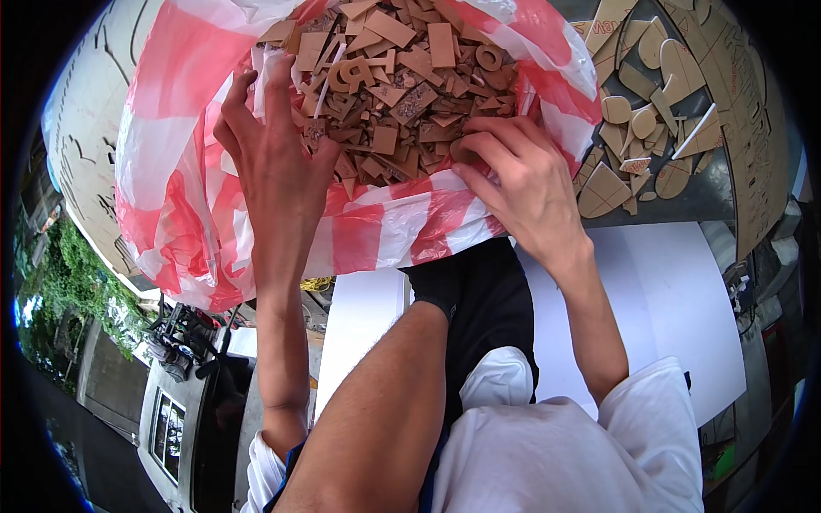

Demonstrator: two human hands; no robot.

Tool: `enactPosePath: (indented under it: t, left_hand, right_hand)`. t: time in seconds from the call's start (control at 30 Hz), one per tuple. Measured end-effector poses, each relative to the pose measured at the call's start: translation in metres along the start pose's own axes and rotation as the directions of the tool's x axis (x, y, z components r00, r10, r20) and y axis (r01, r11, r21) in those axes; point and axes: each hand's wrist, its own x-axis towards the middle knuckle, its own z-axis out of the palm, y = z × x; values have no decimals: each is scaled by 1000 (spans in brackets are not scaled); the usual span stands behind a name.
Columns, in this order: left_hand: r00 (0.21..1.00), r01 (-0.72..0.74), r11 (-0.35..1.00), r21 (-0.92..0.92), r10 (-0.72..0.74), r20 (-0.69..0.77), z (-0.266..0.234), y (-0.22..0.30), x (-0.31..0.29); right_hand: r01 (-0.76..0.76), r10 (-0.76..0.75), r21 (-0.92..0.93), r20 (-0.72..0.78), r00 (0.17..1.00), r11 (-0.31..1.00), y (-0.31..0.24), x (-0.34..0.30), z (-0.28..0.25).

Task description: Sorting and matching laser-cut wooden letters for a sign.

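Observation:
A red-and-white striped plastic bag [368, 235] lies open before me, filled with a heap of small brown flat cut pieces [402, 103]. Some are letter-shaped or ring-shaped, others are rectangles and slivers. My left hand [278, 150] reaches over the bag's left side, its fingers apart and bent, with nothing seen in them. Along the heap's near right edge, my right hand [523, 175] has its fingers curled and closed on a brown cut piece [463, 152], partly hidden by the fingers. The right wrist is just outside the bag's near rim.
Larger tan cut-out shapes [646, 120] with pale edges lie on a dark surface right of the bag. A brown sheet with cut outlines [748, 128] borders them. White sheets [641, 299] sit under my right arm. My bare knee [376, 410] rises below the bag.

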Motion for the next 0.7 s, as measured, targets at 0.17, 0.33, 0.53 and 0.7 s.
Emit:
enactPosePath:
  t: [0.17, 0.33, 0.53, 0.7]
  left_hand:
    - [998, 59, 997, 50, -60, 21, -9, -10, -1]
    - [983, 173, 980, -95, -166, 79, -6, -8, -4]
    - [950, 245, 946, -212, -190, 248, -6, -20, -8]
    - [943, 245, 944, -222, -179, 280, -9, -23, -9]
  right_hand:
    - [-77, 82, 47, -103, 991, 996, -10, 6, 10]
    - [-117, 121, 43, -110, 987, 992, -13, 10, 18]
    - [-145, 145, 13, 20, 989, 989, -19, 11, 14]
    - [-107, 112, -48, 99, 989, 993, -28, 12, 15]
